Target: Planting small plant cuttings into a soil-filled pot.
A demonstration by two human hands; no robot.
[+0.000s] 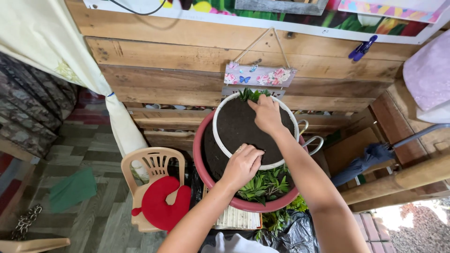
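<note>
A white round pot (218, 140) filled with dark soil sits inside a wider red basin (199, 154). My left hand (243, 165) rests palm down on the soil at the pot's near rim, fingers bent. My right hand (265, 114) reaches to the pot's far side, fingers pressed on the soil beside a small green plant (251, 95) at the far rim. Loose green leaves (265, 185) lie in the basin's near part. Neither hand visibly grips anything.
A beige plastic chair (151, 164) with a red neck pillow (161, 201) stands to the left. Wooden plank walling (187, 61) rises behind, with a small flowered hanging sign (259, 75). A black plastic bag (290, 234) lies below the basin. A folded umbrella (365, 161) lies to the right.
</note>
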